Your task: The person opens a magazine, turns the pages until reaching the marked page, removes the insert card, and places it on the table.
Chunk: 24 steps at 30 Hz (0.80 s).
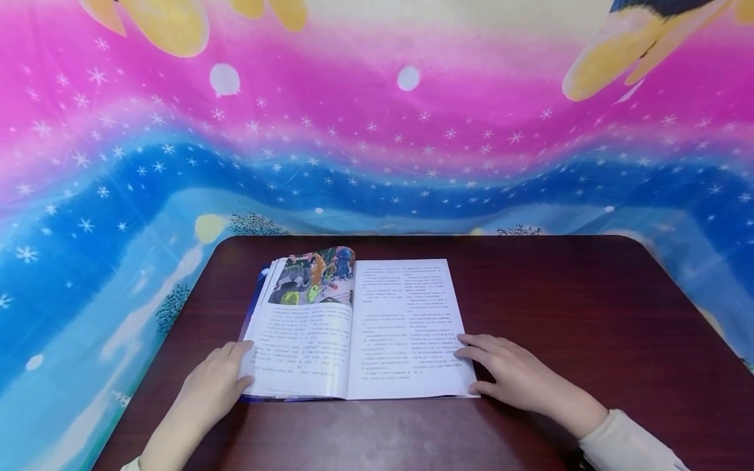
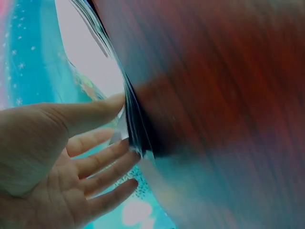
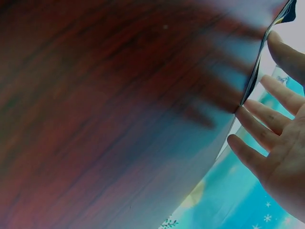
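An open magazine (image 1: pixel 406 327) lies on the table, with printed text on both pages and a colourful picture at the top of the left page. At its left edge is my left hand (image 1: pixel 215 376), the thumb and fingertips touching the page edges. In the left wrist view the left hand (image 2: pixel 62 157) has its fingers extended beside the stacked pages (image 2: pixel 90 43). My right hand (image 1: pixel 518 373) rests at the right edge, fingertips on the page margin. The right wrist view shows the right hand (image 3: pixel 286 138) with spread fingers along the magazine's edge (image 3: pixel 255 71).
The dark reddish-brown table (image 1: pixel 589 294) has rounded far corners. Behind it hangs a pink and blue cloth (image 1: pixel 377 144) with snowflakes, reaching around both sides. Some upper pages on the magazine's left side curl upward.
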Tool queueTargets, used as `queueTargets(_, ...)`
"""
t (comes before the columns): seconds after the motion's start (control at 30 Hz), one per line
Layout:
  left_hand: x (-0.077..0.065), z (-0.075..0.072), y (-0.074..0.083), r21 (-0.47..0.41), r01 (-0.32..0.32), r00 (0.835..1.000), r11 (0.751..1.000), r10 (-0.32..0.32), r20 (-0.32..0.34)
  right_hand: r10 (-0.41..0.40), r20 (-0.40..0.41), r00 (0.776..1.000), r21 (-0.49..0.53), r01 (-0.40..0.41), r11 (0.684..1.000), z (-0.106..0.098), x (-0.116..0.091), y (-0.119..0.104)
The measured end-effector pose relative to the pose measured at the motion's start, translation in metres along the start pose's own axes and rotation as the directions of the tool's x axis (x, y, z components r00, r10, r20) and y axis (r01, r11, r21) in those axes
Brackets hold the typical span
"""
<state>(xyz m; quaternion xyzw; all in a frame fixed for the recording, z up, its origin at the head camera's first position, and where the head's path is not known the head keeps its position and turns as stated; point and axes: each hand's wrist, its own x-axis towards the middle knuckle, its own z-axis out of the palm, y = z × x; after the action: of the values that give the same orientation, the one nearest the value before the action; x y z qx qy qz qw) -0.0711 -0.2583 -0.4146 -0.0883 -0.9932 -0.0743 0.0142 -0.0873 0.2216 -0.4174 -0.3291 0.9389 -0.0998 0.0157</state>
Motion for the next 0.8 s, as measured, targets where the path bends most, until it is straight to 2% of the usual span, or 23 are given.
queueTargets(0.33,0.004,0.002,-0.018,-0.085,-0.146,0.989,0.986,0.147,0.009,-0.053,-0.069,0.996,-0.032,0.051,0.998,0.002,0.01,0.002)
queueTargets(0.57,0.005,0.002,-0.021,-0.138,-0.115,0.99,0.984,0.125,0.062,-0.062,-0.06,0.996,-0.034,0.06,0.998,0.0,0.019,0.002)
queueTargets(0.8,0.01,-0.001,-0.02,-0.127,-0.108,0.988,0.986,0.121,0.099,-0.057,-0.114,0.992,-0.043,0.053,0.998,-0.003,0.031,0.001)
